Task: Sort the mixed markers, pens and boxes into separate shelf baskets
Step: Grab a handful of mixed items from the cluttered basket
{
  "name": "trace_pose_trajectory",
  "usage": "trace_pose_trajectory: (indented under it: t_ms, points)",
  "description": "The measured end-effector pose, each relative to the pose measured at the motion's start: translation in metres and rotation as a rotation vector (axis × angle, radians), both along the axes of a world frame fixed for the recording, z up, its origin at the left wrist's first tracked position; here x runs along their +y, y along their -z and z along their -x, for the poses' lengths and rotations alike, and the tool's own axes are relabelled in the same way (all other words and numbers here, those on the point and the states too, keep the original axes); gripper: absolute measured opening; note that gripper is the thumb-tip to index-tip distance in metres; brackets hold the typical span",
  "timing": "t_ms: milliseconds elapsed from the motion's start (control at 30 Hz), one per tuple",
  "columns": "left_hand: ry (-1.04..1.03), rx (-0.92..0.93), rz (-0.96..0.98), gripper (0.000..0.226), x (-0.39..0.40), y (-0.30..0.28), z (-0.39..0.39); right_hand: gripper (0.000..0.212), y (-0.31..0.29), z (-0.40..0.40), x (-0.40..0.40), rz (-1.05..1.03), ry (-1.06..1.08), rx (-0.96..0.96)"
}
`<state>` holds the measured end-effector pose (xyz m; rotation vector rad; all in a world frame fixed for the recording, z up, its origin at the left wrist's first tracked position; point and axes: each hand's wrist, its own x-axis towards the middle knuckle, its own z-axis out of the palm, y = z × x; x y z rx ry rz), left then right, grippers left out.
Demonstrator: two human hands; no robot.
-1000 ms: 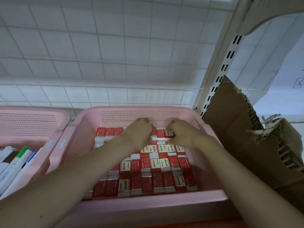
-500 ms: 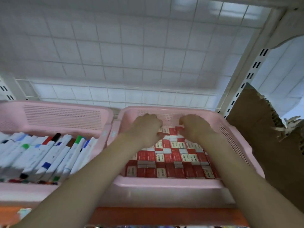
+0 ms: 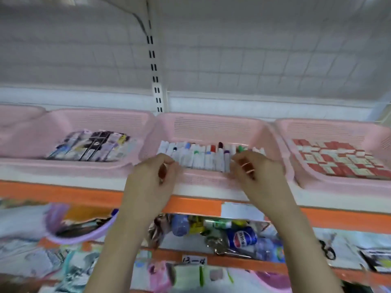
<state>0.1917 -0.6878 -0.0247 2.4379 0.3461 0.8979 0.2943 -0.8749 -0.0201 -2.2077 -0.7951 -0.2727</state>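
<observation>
Now, markers (image 3: 203, 156) between curled fingers (image 3: 169, 163)

- Pink baskets along the shelf: three in full view, the left basket (image 3: 101, 117), the middle basket (image 3: 211, 121) and the right basket (image 3: 338, 127), with part of a fourth (image 3: 19, 115) at the left edge.
- Hands: two, the left hand (image 3: 152, 176) and the right hand (image 3: 256, 172).
- Markers (image 3: 203, 155) in the middle basket: roughly fifteen, too blurred to count exactly.
- Pens (image 3: 93, 146) in the left basket and red-and-white boxes (image 3: 338, 161) in the right: too many and too blurred to count.
</observation>
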Motion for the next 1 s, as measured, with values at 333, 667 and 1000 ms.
trace_pose_trajectory:
  t_ms: [333, 667, 1000]
  points:
    - [-0.147, 0.000, 0.111, 0.007, 0.159, 0.020, 0.115, 0.025, 0.013, 0.097, 0.162, 0.065, -0.204, -0.047]
    - [-0.263, 0.020, -0.048, 0.011, 0.337, 0.002, 0.133, 0.009, 0.010, 0.091, 0.342, -0.033, -0.121, -0.083]
    - [-0.375, 0.170, 0.005, 0.012, 0.500, 0.001, 0.178, 0.021, 0.006, 0.112, 0.506, 0.124, -0.232, -0.072]
